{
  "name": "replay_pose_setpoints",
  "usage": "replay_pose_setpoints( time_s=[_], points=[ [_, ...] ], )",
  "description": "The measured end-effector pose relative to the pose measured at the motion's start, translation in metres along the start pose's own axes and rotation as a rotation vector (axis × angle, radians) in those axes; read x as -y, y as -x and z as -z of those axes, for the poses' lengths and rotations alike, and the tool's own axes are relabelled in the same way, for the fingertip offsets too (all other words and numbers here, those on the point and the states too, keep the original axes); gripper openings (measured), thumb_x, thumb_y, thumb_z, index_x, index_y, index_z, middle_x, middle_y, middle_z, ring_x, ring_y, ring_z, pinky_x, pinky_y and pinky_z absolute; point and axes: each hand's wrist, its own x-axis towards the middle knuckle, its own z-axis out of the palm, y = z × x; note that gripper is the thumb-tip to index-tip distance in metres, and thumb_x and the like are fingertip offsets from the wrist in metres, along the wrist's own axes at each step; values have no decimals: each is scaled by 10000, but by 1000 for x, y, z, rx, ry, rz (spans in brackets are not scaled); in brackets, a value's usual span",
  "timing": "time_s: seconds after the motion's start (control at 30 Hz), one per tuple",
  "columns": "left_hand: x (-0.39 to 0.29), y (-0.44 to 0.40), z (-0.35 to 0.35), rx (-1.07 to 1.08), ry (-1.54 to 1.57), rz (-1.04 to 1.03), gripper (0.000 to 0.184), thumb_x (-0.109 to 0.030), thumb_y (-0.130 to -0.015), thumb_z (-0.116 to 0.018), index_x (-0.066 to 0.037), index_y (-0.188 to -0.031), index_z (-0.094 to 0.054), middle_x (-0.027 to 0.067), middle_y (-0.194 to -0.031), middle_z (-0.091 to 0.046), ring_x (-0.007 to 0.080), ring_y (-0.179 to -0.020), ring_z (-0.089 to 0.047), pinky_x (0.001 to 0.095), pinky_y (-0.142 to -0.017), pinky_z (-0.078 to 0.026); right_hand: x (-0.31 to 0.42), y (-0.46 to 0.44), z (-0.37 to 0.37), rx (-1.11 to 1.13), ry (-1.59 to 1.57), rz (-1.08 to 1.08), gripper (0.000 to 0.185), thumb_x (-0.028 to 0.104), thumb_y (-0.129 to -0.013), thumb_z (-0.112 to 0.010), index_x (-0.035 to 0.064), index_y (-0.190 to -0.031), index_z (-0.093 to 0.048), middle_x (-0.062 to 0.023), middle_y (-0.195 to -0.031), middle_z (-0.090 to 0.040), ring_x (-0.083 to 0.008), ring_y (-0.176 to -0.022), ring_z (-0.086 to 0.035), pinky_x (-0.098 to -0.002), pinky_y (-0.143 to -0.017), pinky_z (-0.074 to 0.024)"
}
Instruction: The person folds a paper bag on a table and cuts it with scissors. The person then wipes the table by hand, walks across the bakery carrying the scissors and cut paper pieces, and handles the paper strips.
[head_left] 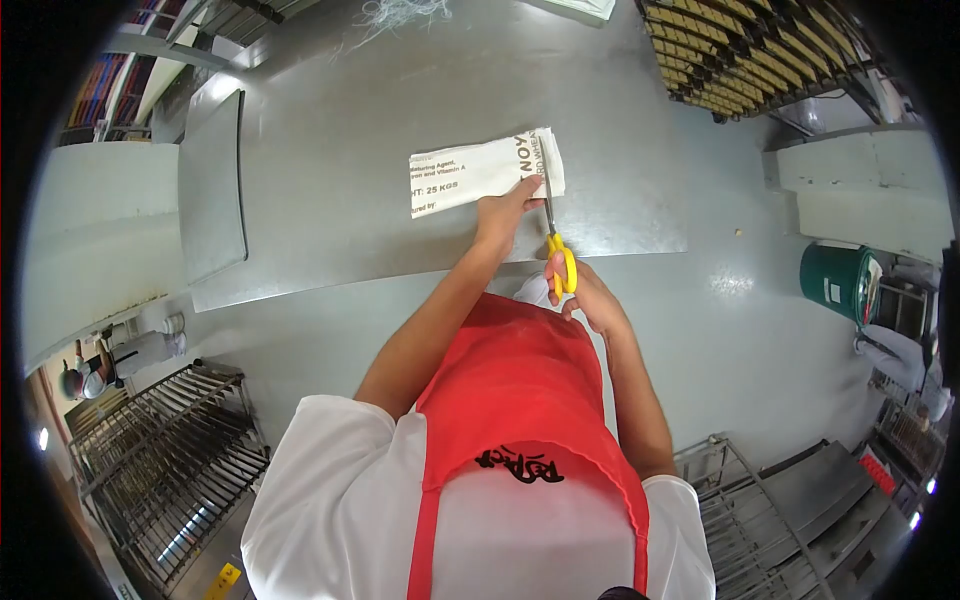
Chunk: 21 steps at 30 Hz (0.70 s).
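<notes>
A folded white flour sack point(455, 180) with printed lettering, including "25 KGS", lies near the front edge of the metal table point(340, 120). My left hand point(507, 212) grips its lower right part, thumb on top. In my right hand point(585, 290) is a pair of scissors point(562, 262) with yellow handles, fingers through the loops. The blades point away from me and lie along the sack's right end, just right of my left fingers. Whether the blades are parted or closed on the sack I cannot tell.
Loose white threads point(405, 12) lie at the table's far side. A flat metal sheet point(215, 190) is at the left. Racks point(170, 470) stand lower left, with a loaded rack point(760, 50) at upper right. A green bin point(835, 282) is at the right. Another person point(100, 370) is at far left.
</notes>
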Motion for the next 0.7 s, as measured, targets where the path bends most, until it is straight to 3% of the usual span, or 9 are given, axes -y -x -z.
replay_pose_setpoints(
  time_s=[0.17,0.27,0.57,0.7],
  points=[
    [-1,-3,2,5,15,50,290,-67,-839,-704,47,-1093,-624,103,-1058,-653,185,-928,-638,328,-770,-560,-4,-3,0,-30,-66,11,620,710,-873,-434,94,-859,-503,-5,-731,-460,-107,-608,-516,-238,-433,-400],
    [-5,-1,2,15,5,58,295,-70,-840,-704,55,-1094,-622,104,-1061,-650,186,-929,-637,320,-766,-565,-2,-2,-2,-54,-71,-38,578,688,-848,-505,111,-864,-524,21,-750,-478,-77,-596,-512,-219,-431,-321],
    [-13,4,3,55,-6,54,303,-84,-850,-696,99,-1075,-612,121,-1058,-642,190,-933,-631,329,-771,-571,2,-3,-15,-141,-81,-27,492,591,-858,-588,103,-810,-545,28,-693,-479,-61,-544,-489,-193,-405,-287],
    [-15,6,3,65,-13,82,310,-86,-851,-695,107,-1077,-608,127,-1059,-640,197,-926,-633,329,-772,-575,-4,-2,-12,-119,-87,-6,481,585,-872,-571,106,-832,-549,33,-702,-470,-61,-557,-483,-198,-413,-299]
  ],
)
